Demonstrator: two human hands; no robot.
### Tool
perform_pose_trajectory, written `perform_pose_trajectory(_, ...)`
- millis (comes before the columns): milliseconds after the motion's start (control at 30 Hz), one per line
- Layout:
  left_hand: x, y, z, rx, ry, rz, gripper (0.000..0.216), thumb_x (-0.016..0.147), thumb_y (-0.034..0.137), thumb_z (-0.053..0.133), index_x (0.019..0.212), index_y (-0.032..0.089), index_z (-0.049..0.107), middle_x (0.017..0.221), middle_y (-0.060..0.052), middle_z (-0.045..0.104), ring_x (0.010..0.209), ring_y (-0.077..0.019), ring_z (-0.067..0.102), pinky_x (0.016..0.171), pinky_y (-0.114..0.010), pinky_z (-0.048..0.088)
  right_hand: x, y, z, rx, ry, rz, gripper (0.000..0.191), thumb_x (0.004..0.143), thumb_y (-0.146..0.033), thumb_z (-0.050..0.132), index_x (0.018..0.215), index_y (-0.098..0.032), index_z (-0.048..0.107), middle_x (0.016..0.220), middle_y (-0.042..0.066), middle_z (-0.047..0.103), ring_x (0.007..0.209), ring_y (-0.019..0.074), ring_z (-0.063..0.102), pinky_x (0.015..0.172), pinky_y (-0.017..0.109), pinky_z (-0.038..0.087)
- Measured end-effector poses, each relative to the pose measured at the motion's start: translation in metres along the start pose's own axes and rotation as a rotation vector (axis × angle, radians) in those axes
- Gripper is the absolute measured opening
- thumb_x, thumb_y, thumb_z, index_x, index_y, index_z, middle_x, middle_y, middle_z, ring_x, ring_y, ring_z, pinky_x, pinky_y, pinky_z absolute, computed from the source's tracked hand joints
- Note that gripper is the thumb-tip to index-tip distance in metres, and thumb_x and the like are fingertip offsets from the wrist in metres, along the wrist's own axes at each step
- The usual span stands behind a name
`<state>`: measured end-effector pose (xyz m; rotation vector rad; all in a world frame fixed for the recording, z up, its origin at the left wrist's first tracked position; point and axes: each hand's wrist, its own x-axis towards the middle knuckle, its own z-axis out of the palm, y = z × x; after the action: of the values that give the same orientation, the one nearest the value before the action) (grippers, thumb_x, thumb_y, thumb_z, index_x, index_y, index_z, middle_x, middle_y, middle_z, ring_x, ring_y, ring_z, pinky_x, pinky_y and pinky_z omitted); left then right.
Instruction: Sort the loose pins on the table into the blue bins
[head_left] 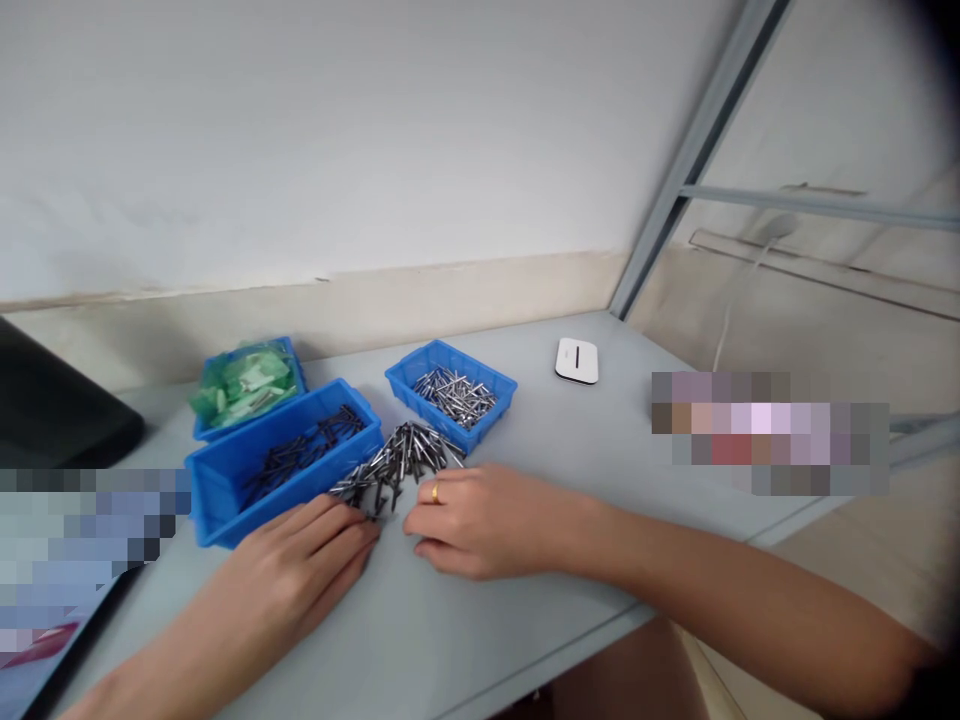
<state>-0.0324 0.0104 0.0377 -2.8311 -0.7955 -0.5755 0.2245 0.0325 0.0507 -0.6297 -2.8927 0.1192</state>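
A loose pile of thin metal pins [409, 455], silvery and dark, lies on the grey table between my hands and the blue bins. My left hand [300, 560] rests at the pile's near left edge, fingers bent and pressed together at the tips. Whatever they hold, if anything, is hidden. On the pile's near right side is my right hand [480, 520], a gold ring on one finger. Its fingers are curled in towards the thumb, and I cannot make out what is in them. Dark pins lie in the long blue bin [214, 500] beside my left hand.
Silver pins fill part of a smaller blue bin [491, 410] behind the pile. A third blue bin [292, 355] at back left holds a green plastic bag [251, 380]. A white device [577, 361] lies at right. A metal frame post [686, 175] rises near the wall.
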Motion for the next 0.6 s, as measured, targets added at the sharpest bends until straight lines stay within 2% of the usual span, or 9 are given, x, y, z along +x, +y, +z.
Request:
perform_pose_trajectory(233, 0.0005, -0.0013, -0.0002, 0.114, 0.039, -0.072, 0.031, 0.105, 0.033, 0.044, 0.096, 0.018, 0.07, 0.082, -0.003, 0.071, 0.074, -0.0193, 0.066, 0.07, -0.032, 0.047, -0.0005, -0.001, -0.0004, 0.006, 0.019, -0.003, 0.019, 0.102, -0.027, 0.047, 0.095, -0.017, 0.062, 0.095, 0.004, 0.067, 0.081, 0.0158, 0.059, 0.064, 0.03, 0.041)
perform_pose_trajectory(467, -0.0027, -0.0033, 0.0018, 0.092, 0.028, -0.14, 0.028, 0.103, 0.031, 0.047, 0.094, 0.021, 0.071, 0.083, -0.002, 0.072, 0.075, -0.0191, 0.067, 0.072, -0.031, 0.049, -0.0004, -0.0012, 0.0, -0.008, 0.018, -0.001, 0.017, 0.101, -0.028, 0.049, 0.094, -0.018, 0.062, 0.095, 0.003, 0.068, 0.081, 0.0155, 0.06, 0.061, 0.031, 0.039)
perform_pose_trajectory(600, -0.0011, -0.0021, -0.0008, 0.104, 0.034, -0.133, 0.035, 0.105, 0.036, 0.042, 0.091, 0.021, 0.07, 0.082, -0.002, 0.072, 0.074, -0.019, 0.067, 0.07, -0.031, 0.05, -0.0007, -0.0007, -0.0007, -0.003, 0.008, 0.002, 0.019, 0.101, -0.028, 0.048, 0.095, -0.018, 0.062, 0.096, 0.003, 0.068, 0.082, 0.0158, 0.06, 0.063, 0.031, 0.04)
